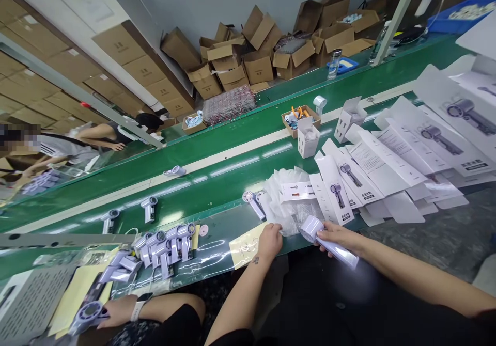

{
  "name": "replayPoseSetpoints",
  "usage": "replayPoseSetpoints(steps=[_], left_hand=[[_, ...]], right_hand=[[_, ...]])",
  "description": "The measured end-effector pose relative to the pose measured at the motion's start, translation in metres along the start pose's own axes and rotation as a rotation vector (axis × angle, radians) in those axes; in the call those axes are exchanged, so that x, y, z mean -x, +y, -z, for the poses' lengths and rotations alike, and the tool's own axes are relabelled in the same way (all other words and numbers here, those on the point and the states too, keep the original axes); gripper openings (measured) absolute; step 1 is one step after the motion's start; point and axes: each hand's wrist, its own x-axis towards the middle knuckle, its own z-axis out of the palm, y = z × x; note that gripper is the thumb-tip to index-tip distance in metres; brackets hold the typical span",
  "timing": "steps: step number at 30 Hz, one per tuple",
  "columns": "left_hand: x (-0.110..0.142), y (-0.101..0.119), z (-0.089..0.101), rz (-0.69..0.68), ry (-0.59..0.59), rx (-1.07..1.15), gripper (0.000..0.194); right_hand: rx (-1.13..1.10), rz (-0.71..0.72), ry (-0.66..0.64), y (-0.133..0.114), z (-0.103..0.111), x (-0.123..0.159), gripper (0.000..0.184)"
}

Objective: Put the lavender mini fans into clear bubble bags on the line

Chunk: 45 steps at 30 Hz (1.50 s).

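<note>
My right hand is closed round a pale lilac handheld fan, held just off the near edge of the green belt. My left hand rests with curled fingers on a pile of clear plastic bags beside it, pinching the edge of a bag. Another fan lies left of the bags. Flat white printed cartons fan out to the right of the bags.
A cluster of fans stands at the left, where another person's hand with a watch holds one. Folded white boxes and a small parts box sit mid-belt. Open cardboard boxes pile up behind; people sit far left.
</note>
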Motion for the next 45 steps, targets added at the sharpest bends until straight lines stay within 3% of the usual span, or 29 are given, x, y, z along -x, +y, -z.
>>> replayPoseSetpoints(steps=[3, 7, 12, 14, 18, 21, 25, 27, 29, 31, 34, 37, 40, 45], left_hand=[[0.014, 0.009, -0.008, 0.145, 0.064, 0.22, 0.021], [0.027, 0.033, -0.014, 0.274, 0.124, 0.472, 0.029], [0.051, 0.06, -0.006, 0.234, 0.103, 0.995, 0.025], [0.06, 0.064, -0.003, 0.262, 0.097, 1.189, 0.02], [0.071, 0.067, -0.003, 0.415, 0.246, 1.67, 0.017], [0.073, 0.079, -0.006, 0.378, 0.222, 1.805, 0.017], [0.069, 0.102, -0.014, 0.31, 0.142, 1.754, 0.025], [0.068, 0.108, -0.017, 0.348, 0.22, 1.61, 0.027], [0.07, 0.109, -0.016, 0.332, 0.336, 1.278, 0.025], [0.073, 0.108, -0.011, 0.184, 0.473, 0.845, 0.019], [0.081, 0.106, -0.002, -0.155, 0.66, 0.269, 0.018], [0.093, 0.106, 0.001, -0.362, 0.713, -0.092, 0.02], [0.106, 0.112, -0.002, -0.384, 0.649, -0.153, 0.024], [0.104, 0.131, -0.006, -0.28, 0.625, 0.124, 0.023]], right_hand=[[-0.083, 0.034, -0.062, -0.002, -0.001, 0.002, 0.045], [-0.189, -0.003, -0.246, -0.006, -0.002, 0.009, 0.049], [-0.223, -0.076, -0.415, -0.01, -0.011, 0.005, 0.055], [-0.189, -0.078, -0.434, -0.011, -0.013, 0.001, 0.049], [-0.132, -0.045, -0.4, -0.01, -0.003, 0.0, 0.039], [-0.074, -0.054, -0.358, -0.009, 0.003, 0.006, 0.036], [0.006, -0.043, -0.358, -0.011, 0.002, 0.012, 0.037], [0.011, -0.021, -0.358, -0.012, 0.0, 0.014, 0.041], [0.02, -0.015, -0.331, -0.013, 0.001, 0.014, 0.046], [0.055, -0.047, -0.294, -0.014, 0.002, 0.014, 0.047], [0.091, -0.087, -0.269, -0.017, 0.003, 0.016, 0.041], [0.074, -0.074, -0.206, -0.019, 0.0, 0.022, 0.035], [0.069, -0.063, -0.118, -0.016, -0.005, 0.029, 0.036], [0.091, -0.009, -0.086, -0.012, -0.012, 0.029, 0.039]])
